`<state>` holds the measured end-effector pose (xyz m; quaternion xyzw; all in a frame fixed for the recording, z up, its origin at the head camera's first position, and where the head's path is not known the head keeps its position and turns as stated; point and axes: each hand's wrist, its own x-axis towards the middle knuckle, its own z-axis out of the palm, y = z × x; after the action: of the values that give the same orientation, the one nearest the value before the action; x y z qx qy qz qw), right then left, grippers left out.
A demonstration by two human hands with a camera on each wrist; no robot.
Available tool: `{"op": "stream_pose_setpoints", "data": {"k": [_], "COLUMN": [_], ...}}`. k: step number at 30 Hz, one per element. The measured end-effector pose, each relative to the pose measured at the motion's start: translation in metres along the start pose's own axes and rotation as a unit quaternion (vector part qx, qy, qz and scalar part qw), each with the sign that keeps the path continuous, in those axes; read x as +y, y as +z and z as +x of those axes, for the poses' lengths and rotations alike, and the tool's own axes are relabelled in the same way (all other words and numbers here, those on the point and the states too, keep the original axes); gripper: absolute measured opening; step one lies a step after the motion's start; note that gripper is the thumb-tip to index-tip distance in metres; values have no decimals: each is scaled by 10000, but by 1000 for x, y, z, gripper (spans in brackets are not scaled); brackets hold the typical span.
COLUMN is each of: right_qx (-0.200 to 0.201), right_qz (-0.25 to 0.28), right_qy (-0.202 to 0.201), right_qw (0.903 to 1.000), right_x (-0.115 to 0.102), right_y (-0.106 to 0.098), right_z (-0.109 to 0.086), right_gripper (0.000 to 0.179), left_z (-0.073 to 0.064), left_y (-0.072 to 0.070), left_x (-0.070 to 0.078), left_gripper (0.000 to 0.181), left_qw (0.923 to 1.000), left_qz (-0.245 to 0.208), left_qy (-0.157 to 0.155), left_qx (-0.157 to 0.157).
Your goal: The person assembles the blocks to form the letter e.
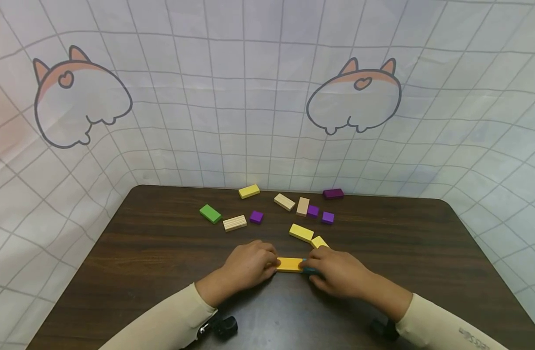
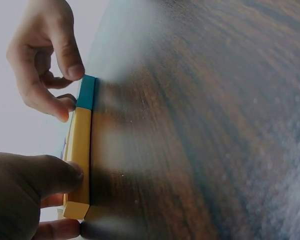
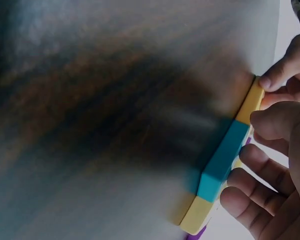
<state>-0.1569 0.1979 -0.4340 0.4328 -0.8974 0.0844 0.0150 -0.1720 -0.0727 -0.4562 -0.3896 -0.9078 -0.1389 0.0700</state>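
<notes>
Orange block [image 1: 288, 264]: L hand [image 1: 251, 265] pinches its 9 o'clock end. R hand [image 1: 339, 273] pinches teal block [image 3: 225, 157], 3 o'clock; keep joint flush.

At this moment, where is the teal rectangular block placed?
In the left wrist view, the teal rectangular block lies left of centre, against the upper end of the orange-yellow rectangular block, close to the fingertips of the right hand.

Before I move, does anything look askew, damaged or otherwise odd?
Nothing stands out as odd. The left hand holds the orange block, which meets the teal block end to end; the loose blocks beyond lie scattered, none visibly damaged.
</notes>
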Motion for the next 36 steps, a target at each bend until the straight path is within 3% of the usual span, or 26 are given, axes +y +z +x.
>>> {"op": "stream_pose_setpoints", "data": {"k": [11,22,28,36], "right_qx": [40,72,-38,-55], "right_qz": [-284,-320,-253,-219], "right_qy": [-128,-6,96,110], "right_qw": [9995,9995,9996,9997], "right_x": [-3,-8,-8,-7], "right_y": [5,5,4,5], "right_z": [1,2,2,3], "right_gripper": [32,32,33,35], "left_z": [1,1,-2,-4], "left_y": [-1,-1,-1,-9], "left_x": [0,-1,-4,-21], "left_gripper": [5,11,15,22], "left_qw": [10000,9997,9998,9994], "left_qz": [91,48,88,111], "left_qy": [-13,-64,-6,-301], "left_qx": [-21,-248,-164,137]}}
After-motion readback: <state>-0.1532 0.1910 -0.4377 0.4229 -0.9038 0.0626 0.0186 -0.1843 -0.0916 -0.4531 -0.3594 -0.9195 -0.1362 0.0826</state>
